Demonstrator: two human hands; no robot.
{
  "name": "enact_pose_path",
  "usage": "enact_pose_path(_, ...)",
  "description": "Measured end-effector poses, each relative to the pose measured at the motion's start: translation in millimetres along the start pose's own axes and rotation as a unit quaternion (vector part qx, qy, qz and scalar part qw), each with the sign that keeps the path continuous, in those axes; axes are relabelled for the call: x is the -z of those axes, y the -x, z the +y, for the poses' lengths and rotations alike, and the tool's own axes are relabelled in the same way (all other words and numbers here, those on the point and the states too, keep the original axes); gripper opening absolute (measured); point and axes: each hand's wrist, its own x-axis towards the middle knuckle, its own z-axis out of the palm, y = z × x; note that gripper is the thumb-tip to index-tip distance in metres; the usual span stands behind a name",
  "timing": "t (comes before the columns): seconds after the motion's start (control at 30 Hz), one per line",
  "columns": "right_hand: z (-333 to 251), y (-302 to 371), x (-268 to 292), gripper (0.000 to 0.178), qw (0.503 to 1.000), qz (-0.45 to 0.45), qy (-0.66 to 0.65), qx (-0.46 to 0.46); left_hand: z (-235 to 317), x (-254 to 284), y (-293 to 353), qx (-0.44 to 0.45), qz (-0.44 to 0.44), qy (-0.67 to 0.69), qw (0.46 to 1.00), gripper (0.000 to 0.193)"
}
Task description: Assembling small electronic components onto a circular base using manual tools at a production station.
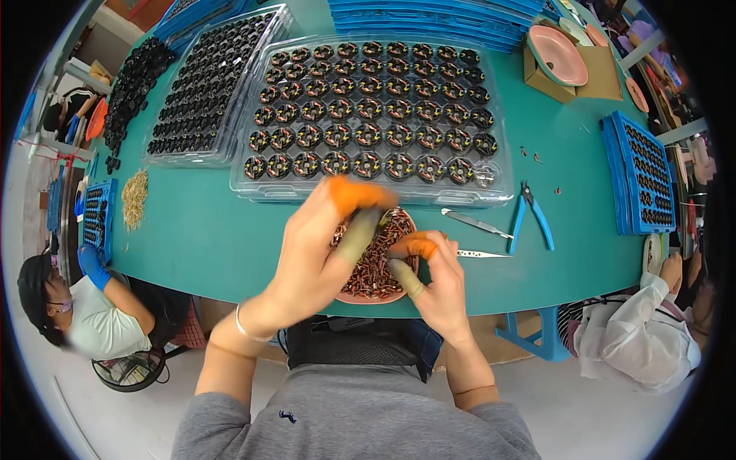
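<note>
Just in front of me a pink bowl [369, 299] is filled with small reddish-brown and silvery cylindrical parts [373, 268]. My left hand [322, 238] is over the bowl's far left side, smeared by motion. Orange covers its index finger and pale green its thumb; the two curl together around something dark that I cannot make out. At the bowl's right side, my right hand [433, 272] reaches in among the parts, its similarly covered thumb and index finger bent toward each other. Whatever sits between those fingertips is hidden. Beyond the bowl lies a clear plastic tray [368, 189] of round black parts with red and yellow wires [368, 134].
Right of the bowl lie tweezers [479, 222], a second perforated tool [483, 254] and blue-handled pliers [529, 218]. Another filled tray [203, 88], a black heap [138, 84] and blue tray stacks [437, 19] stand farther off. Co-workers sit at left [107, 314] and right [636, 330].
</note>
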Motion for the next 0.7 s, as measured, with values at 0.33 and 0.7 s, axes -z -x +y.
enact_pose_path(0.33, -5.3, -0.4, -9.9, 0.014, 0.981, -0.01, -0.176, -0.08, -15.0, -4.2, 62.1, 0.108, 0.035, -0.027, 0.993, 0.016)
enact_pose_path(0.7, -16.6, 0.2, -17.6, 0.016, 0.885, 0.012, -0.447, -0.134, -24.1, -19.1, 64.7, 0.173, 0.003, 0.232, 0.957, 0.014)
